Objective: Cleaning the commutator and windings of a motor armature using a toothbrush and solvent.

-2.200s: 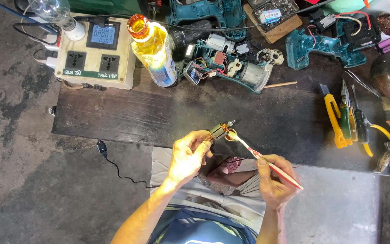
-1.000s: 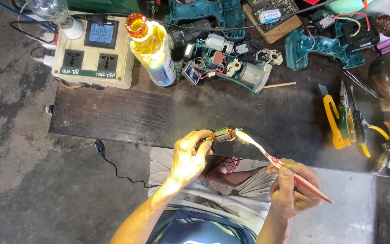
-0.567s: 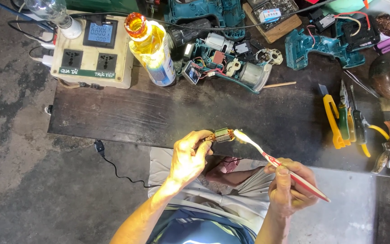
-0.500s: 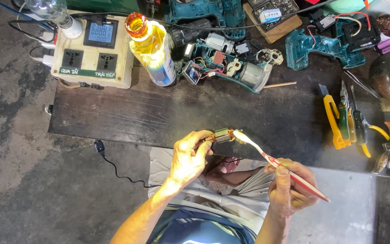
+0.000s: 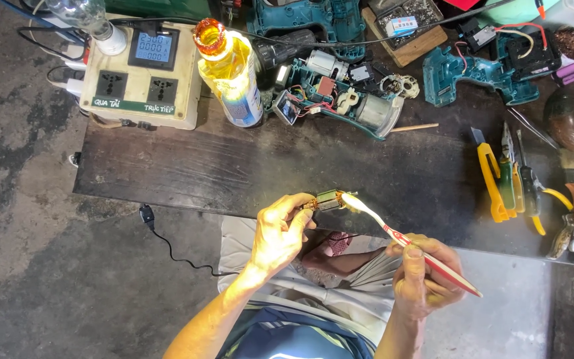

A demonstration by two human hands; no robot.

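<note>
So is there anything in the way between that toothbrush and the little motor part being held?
Nothing visible. The left hand holds the small motor part above the dark board, and the toothbrush in the right hand has its head right against the part.

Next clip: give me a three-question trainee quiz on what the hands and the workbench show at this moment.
1. True or false: the left hand holds a small motor armature.
2. What touches the armature? A) pliers B) the head of a red and white toothbrush C) a paintbrush
3. Fill in: the bottle of yellow liquid stands on the dark board beside a cream ______ with two sockets.

Key
1. True.
2. B; the right hand grips its handle.
3. Power box, which carries a small meter screen.
</note>
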